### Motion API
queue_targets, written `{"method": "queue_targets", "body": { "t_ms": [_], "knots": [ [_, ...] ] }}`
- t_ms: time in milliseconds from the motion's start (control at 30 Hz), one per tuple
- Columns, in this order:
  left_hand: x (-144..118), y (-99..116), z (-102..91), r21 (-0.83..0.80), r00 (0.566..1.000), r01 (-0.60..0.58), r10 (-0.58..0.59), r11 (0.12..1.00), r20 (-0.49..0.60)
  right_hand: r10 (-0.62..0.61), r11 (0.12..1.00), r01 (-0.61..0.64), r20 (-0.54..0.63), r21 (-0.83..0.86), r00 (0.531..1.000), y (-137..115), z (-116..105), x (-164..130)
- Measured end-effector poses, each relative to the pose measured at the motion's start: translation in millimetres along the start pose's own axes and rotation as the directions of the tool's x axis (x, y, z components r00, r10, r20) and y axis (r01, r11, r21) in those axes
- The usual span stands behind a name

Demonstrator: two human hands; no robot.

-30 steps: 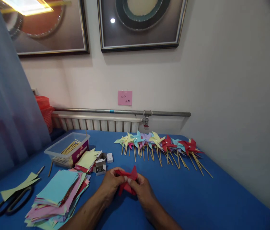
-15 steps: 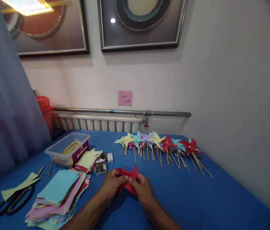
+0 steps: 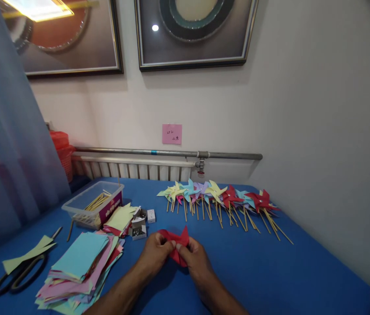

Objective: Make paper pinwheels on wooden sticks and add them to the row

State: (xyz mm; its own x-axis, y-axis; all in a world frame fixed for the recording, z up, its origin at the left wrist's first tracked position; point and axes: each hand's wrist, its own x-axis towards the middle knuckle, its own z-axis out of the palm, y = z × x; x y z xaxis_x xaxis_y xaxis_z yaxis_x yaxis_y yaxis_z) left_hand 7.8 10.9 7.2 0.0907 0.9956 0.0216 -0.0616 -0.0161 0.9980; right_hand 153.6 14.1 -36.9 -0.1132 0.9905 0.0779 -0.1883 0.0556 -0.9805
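Observation:
A red paper pinwheel (image 3: 179,256), its points folded in toward the centre, is held above the blue table between my two hands. My left hand (image 3: 156,253) pinches its left side, thumb on top near the middle. From the right, my right hand (image 3: 194,257) grips the other side, its thumb close to the left one. One red point sticks up between the hands. The fingers under the paper are hidden. Just beyond my left hand are small open boxes of metal pins (image 3: 138,230).
Finished pinwheels on sticks (image 3: 216,191) lie in a row at the back. To the left are a stack of coloured paper (image 3: 80,256), black scissors (image 3: 29,273) under a yellow paper piece, cut yellow sheets (image 3: 119,217) and a clear plastic box (image 3: 89,192) of sticks.
My left hand and the left side of the red paper have shifted very slightly, and a lower left point of the paper is now folded in or hidden. Both hands keep their hold.

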Motion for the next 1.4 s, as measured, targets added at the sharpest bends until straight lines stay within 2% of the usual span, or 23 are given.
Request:
{"method": "queue_targets", "body": {
  "t_ms": [300,400,500,700,833,1067,1267,1400],
  "knots": [
    [-2.0,2.6,-0.2,0.082,0.999,-0.038,0.037,0.996,0.015,-0.023,0.998,0.025,-0.044,0.053,0.999,6.3,1.4,2.9],
    [-4.6,5.2,1.3,0.093,0.999,-0.041,0.038,0.995,0.035,-0.004,0.999,0.007,-0.099,0.039,0.995,-3.1,-1.0,2.0],
    [-6.1,6.7,2.1,0.128,0.999,-0.03,0.025,0.991,0.045,0.055,0.994,-0.043,-0.119,0.097,0.991,-16.1,-5.4,1.9],
    [-5.7,9.0,0.7,0.177,0.998,-0.023,0.013,0.984,0.061,0.069,0.995,-0.056,-0.175,0.078,0.982,-27.8,-11.0,4.5],
    [-7.0,10.8,1.2,0.156,0.996,-0.037,0.023,0.987,0.09,0.055,0.996,-0.042,-0.159,0.085,0.986,-27.3,-9.8,5.2],
    [-9.2,12.8,2.1,0.169,0.988,-0.047,0.021,0.984,0.151,-0.013,1.0,0.01,-0.184,-0.017,0.983,-25.0,-12.7,6.1],
    [-10.5,12.7,4.6,0.13,0.987,-0.037,0.016,0.991,0.157,-0.037,0.999,0.027,-0.242,-0.046,0.969,-8.2,-14.5,9.8],
    [-9.4,8.6,4.1,0.1,0.987,-0.052,0.036,0.994,0.156,-0.018,1.0,0.012,-0.244,-0.023,0.97,-11.3,-12.2,8.2]
  ]
}}
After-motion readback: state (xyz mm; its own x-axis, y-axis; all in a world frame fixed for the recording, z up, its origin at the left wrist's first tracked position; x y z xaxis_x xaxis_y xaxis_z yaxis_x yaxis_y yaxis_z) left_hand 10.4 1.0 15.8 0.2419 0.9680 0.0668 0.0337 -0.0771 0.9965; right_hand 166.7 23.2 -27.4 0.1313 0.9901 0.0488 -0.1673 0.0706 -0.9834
